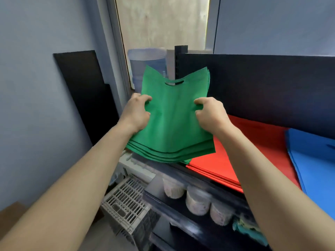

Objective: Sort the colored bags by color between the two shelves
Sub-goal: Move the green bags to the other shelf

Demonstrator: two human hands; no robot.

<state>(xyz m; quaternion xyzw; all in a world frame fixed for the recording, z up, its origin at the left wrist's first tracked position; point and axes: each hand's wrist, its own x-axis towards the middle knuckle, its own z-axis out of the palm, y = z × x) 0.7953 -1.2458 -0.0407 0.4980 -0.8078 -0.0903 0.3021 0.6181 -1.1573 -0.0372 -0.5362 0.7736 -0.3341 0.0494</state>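
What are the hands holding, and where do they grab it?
A stack of green bags. The left hand pinches its left edge, the right hand its right edge, midway down.

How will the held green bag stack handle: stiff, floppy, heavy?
Probably floppy: the green bags sag between their upper corners. Likely light, since the left hand and right hand hold them up just by pinching the sides. The layers may slide apart; their bottom edges are fanned out.

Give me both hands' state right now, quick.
Left hand: closed, gripping the left edge of the green bags.
Right hand: closed, gripping the right edge of the same stack.
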